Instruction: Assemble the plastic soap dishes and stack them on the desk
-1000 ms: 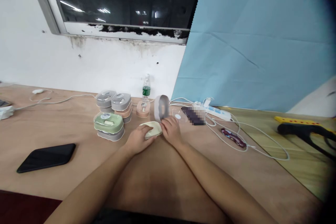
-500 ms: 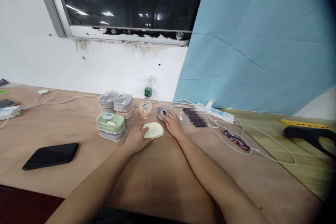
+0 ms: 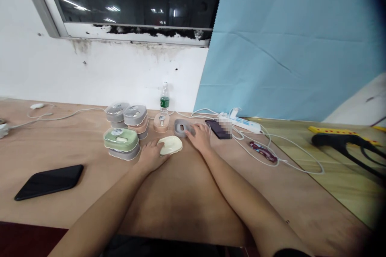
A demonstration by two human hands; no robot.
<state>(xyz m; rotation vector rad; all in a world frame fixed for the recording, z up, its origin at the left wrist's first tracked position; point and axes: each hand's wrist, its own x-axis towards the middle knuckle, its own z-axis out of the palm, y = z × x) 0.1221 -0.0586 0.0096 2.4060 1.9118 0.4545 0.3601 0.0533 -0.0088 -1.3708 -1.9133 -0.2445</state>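
My left hand (image 3: 150, 155) grips the left edge of a cream oval dish-like piece (image 3: 171, 145), which lies on the table. To its right, my right hand (image 3: 200, 137) has its thumb and fingers apart. The thumb is by the grey oval box (image 3: 181, 128), which has a dark slot in it. Its other fingers reach over a clear plastic cover (image 3: 206, 127), mostly hidden beneath them; I cannot tell whether they touch it. Left of my left hand stand stacked oval boxes, a green one (image 3: 121, 140) on a grey one (image 3: 125, 153). Behind stands a single pink box (image 3: 161, 123).
More stacked boxes (image 3: 135, 115) stand at the back left. A green-labelled bottle (image 3: 164, 100) is near the wall. A black phone (image 3: 50, 181) lies front left. On the right are a dark phone (image 3: 217, 128), a power strip (image 3: 245, 123), white cables and a maroon wrapper (image 3: 263, 151).
My right hand has moved from the grey box to the right, over the clear cover. My left hand keeps the cream piece. The whole view has shifted slightly.
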